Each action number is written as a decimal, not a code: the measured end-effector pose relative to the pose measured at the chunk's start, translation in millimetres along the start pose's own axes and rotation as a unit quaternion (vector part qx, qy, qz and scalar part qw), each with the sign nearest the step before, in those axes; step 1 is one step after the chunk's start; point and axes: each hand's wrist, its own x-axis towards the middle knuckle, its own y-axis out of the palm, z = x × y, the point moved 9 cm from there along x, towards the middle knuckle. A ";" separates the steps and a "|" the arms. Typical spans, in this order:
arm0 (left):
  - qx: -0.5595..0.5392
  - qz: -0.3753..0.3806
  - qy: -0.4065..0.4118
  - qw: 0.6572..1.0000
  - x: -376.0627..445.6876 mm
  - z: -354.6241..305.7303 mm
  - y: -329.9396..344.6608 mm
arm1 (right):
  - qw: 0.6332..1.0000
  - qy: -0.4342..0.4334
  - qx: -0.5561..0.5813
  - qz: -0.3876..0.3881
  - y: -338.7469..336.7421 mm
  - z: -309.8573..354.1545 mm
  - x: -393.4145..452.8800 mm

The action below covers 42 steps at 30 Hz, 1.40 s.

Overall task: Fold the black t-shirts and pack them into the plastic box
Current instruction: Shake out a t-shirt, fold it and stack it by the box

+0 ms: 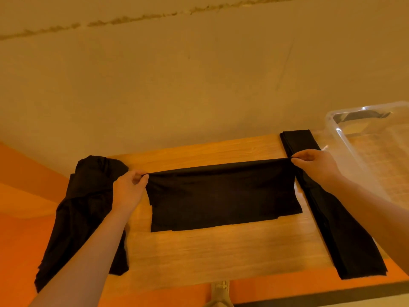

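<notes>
So there's a black t-shirt (223,196) in the middle of the wooden counter (221,253), its far edge lifted and pulled taut between both hands. Left hand (129,189) pinches the left corner, right hand (316,165) pinches the right one, near edge lying flat. A crumpled pile of black shirts (86,209) hangs off the left side, a long folded black shirt (332,207) lies on the right, with a clear plastic box (358,138) just beyond it.

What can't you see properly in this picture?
- Plastic box, head view: right side cut off by the picture edge.
- Long folded shirt: middle hidden behind the right hand.
- Crumpled shirt pile: partly hidden behind the left hand; shirt count unclear.
</notes>
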 end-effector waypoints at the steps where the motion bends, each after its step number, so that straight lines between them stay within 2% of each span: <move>1: -0.006 0.007 -0.011 1.000 7.2 0.2 3.2 | 1.000 0.018 0.010 -0.003 2.2 -0.4 5.1; 5: -0.063 0.029 -0.074 0.995 23.2 0.7 11.9 | 0.990 0.089 0.107 -0.023 13.0 -0.7 10.8; 9: -0.114 0.056 -0.104 0.986 10.3 -23.8 18.1 | 0.982 0.091 0.166 -0.003 28.9 22.5 -10.8; 17: -0.135 0.115 -0.004 0.984 -74.6 -91.2 54.3 | 0.983 0.051 0.168 0.060 93.4 75.2 -110.9; 19: -0.154 0.128 -0.002 0.980 -92.8 -98.8 67.5 | 0.982 0.038 0.173 0.072 115.9 81.7 -130.8; 21: -0.202 0.146 -0.055 0.967 -106.8 -92.8 82.3 | 0.980 0.037 0.183 0.065 133.9 81.5 -143.2; 25: -0.310 0.131 -0.197 0.921 -126.1 -67.6 93.1 | 0.969 0.054 0.240 0.036 148.2 76.7 -156.9; 28: -0.354 0.125 -0.241 0.895 -132.4 -58.1 92.7 | 0.963 0.050 0.263 0.030 149.4 77.4 -166.0; 31: -0.420 0.146 -0.287 0.848 -136.4 -57.9 97.2 | 0.958 0.050 0.281 0.022 151.3 76.4 -173.5; 33: -0.434 0.158 -0.309 0.831 -140.2 -58.6 100.5 | 0.952 0.064 0.301 0.010 152.1 74.1 -176.0; 38: -0.454 0.149 -0.333 0.813 -147.8 -56.6 104.0 | 0.941 0.079 0.329 0.002 155.6 75.0 -179.8; 42: -0.449 0.139 -0.294 0.832 -153.7 -66.5 99.2 | 0.934 0.073 0.350 -0.005 153.9 75.2 -182.1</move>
